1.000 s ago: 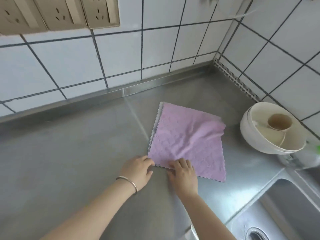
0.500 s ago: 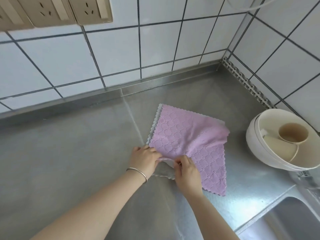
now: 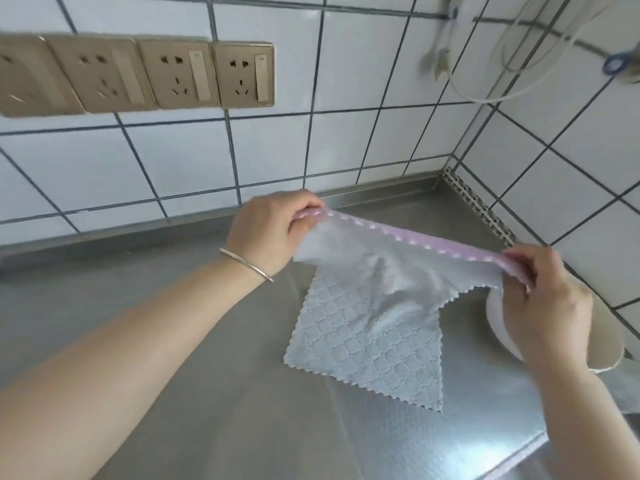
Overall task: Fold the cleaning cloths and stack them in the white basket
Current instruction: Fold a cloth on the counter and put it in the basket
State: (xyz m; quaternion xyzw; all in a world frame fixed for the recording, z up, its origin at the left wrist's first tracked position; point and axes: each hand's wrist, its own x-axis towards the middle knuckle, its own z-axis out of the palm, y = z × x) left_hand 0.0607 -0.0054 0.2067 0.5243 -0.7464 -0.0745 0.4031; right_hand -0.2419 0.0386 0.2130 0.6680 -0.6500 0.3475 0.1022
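Observation:
A pink cleaning cloth (image 3: pixel 398 268) hangs in the air above the steel counter, stretched by its top edge, its pale underside facing me. My left hand (image 3: pixel 270 233) pinches the cloth's left corner. My right hand (image 3: pixel 547 299) pinches its right corner. Below it a pale blue-grey quilted cloth (image 3: pixel 363 348) lies flat on the counter, one corner pointing toward me. The white basket (image 3: pixel 497 317) stands at the right, mostly hidden behind my right hand and wrist.
The steel counter (image 3: pixel 207 393) runs to a tiled wall behind and on the right. A row of beige wall sockets (image 3: pixel 173 74) sits at the upper left. A white cable (image 3: pixel 512 81) loops at the upper right. The counter's raised edge (image 3: pixel 540 441) shows at the bottom right.
Both hands took the pink cloth's near edge, lifted it off the counter and drew apart, uncovering the blue-grey cloth beneath. The view tilted upward.

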